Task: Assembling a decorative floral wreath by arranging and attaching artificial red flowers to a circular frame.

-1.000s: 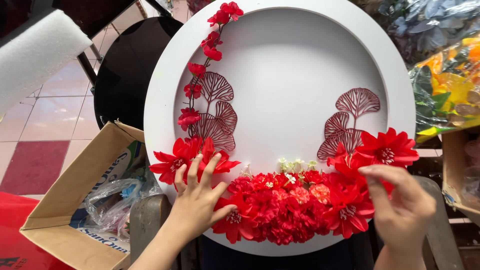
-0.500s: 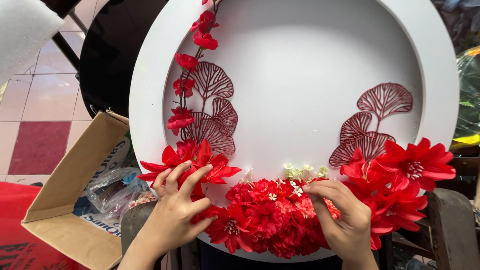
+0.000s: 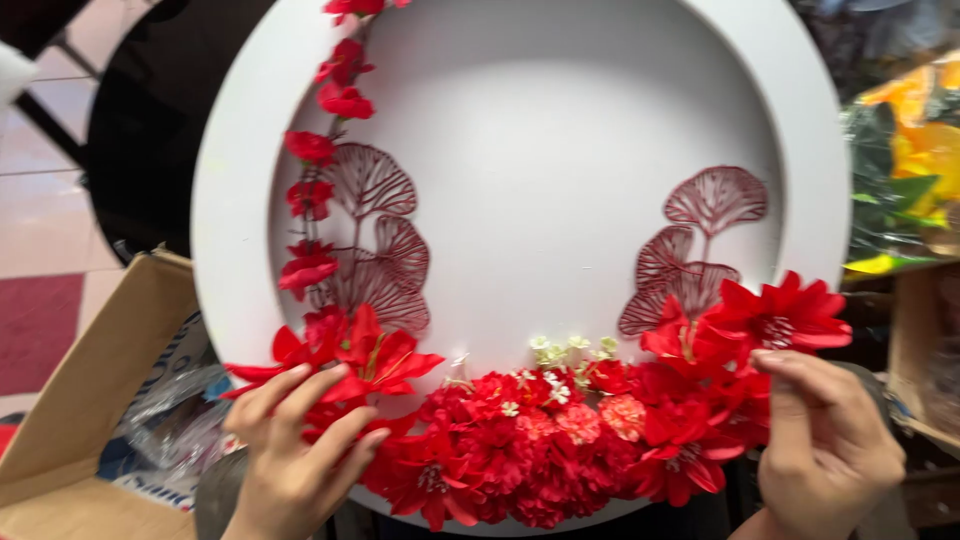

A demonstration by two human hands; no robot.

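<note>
Red flower cluster (image 3: 560, 450) along near rim of white round board (image 3: 240, 200), left hand (image 3: 295, 460) fingers spread on left blooms, right hand (image 3: 825, 450) fingers curled, pinching right blooms.

Left hand (image 3: 300, 450) raised from lower left, fingers (image 3: 275, 390) spread and slightly curled, palm away; right hand (image 3: 825, 450) at lower right, fingers (image 3: 800, 370) bent inward, thumb hidden.
</note>
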